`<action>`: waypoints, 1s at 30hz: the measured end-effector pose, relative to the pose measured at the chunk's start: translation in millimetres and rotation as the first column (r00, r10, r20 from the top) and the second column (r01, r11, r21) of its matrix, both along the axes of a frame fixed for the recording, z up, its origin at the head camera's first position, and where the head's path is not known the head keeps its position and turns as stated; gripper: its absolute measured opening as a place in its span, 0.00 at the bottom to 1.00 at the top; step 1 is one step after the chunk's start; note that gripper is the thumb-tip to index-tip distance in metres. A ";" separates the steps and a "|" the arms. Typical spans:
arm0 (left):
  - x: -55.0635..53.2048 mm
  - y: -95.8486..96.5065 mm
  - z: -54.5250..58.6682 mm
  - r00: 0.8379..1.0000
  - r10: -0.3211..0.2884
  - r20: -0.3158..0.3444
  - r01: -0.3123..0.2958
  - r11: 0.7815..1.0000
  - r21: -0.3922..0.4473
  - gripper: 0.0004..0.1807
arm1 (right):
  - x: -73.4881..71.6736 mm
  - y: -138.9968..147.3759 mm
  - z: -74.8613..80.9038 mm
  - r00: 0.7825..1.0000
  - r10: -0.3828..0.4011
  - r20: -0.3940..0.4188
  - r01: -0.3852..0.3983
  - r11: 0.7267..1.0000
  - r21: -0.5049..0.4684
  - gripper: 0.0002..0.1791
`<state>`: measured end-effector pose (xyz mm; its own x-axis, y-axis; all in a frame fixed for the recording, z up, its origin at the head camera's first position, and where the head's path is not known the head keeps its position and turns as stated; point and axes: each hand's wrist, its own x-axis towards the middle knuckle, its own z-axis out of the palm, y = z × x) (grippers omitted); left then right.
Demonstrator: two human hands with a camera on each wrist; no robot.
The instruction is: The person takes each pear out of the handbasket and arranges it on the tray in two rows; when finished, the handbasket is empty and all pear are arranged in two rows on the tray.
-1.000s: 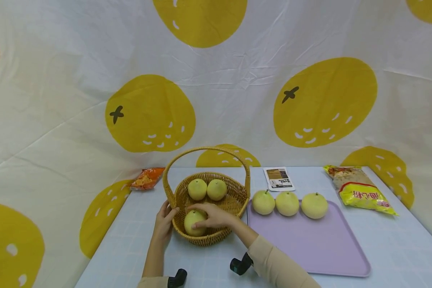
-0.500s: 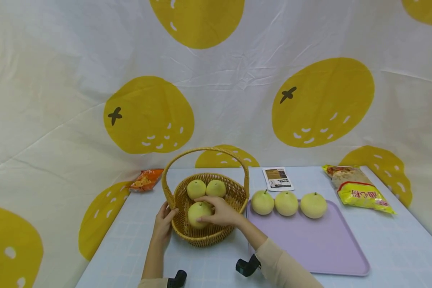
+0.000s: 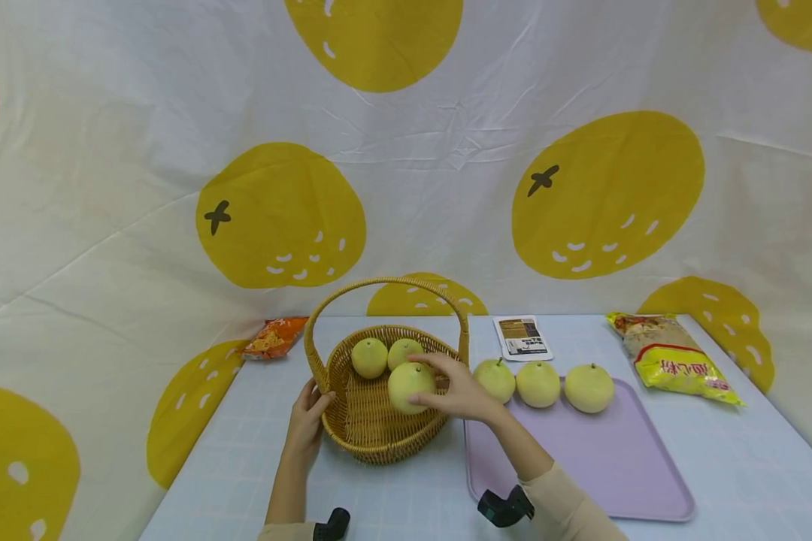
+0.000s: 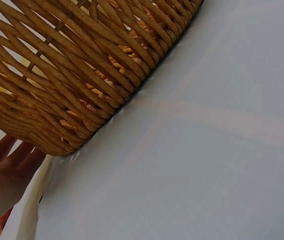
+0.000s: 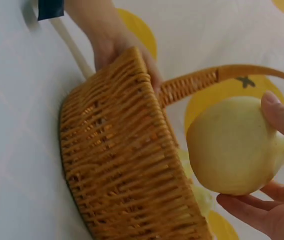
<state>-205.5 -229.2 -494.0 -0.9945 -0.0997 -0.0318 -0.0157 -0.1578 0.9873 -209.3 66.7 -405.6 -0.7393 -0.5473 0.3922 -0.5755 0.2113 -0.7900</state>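
Right grip (image 3: 459, 388) clasps a pear (image 3: 408, 388), probably firm, weighty and bruisable, best cupped round its middle, while left grip (image 3: 306, 415) holds the basket (image 3: 383, 452).

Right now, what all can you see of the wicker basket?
The basket looks like golden-brown wicker, with a wide mouth and one arched handle. It stands upright on the pale tabletop, left of the purple tray. Two yellow-green fruits lie inside at its far side. The left hand grips its left rim, near the handle's foot.
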 end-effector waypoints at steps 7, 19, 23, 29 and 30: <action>-0.1 1.4 1.8 1.000 0.021 0.002 -0.021 1.000 0.001 0.37 | 6.0 25.8 4.2 1.000 -0.022 -0.018 0.022 1.000 -0.004 0.30; 0.6 2.1 1.3 1.000 0.016 0.025 -0.018 0.999 0.043 0.38 | 19.0 65.2 -8.5 0.997 -0.061 0.050 0.065 0.996 -0.068 0.31; 0.2 1.9 1.6 0.999 0.017 0.030 -0.018 0.999 0.048 0.38 | 23.6 79.1 -12.1 0.996 -0.084 0.018 0.086 0.994 -0.072 0.31; 0.4 1.1 1.3 0.999 0.019 0.029 -0.020 0.999 0.040 0.37 | 30.0 98.0 -20.9 0.992 -0.128 0.018 0.128 0.991 -0.036 0.32; 0.6 1.0 1.3 0.999 0.017 0.027 -0.018 0.999 0.040 0.37 | 30.7 100.5 -22.8 0.991 -0.133 0.023 0.133 0.991 -0.028 0.32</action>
<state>-204.8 -228.1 -492.6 -0.9914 -0.1151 -0.0630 -0.0392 -0.1983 0.9794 -178.6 167.2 -428.4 -0.8130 -0.4320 0.3905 -0.5271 0.2609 -0.8088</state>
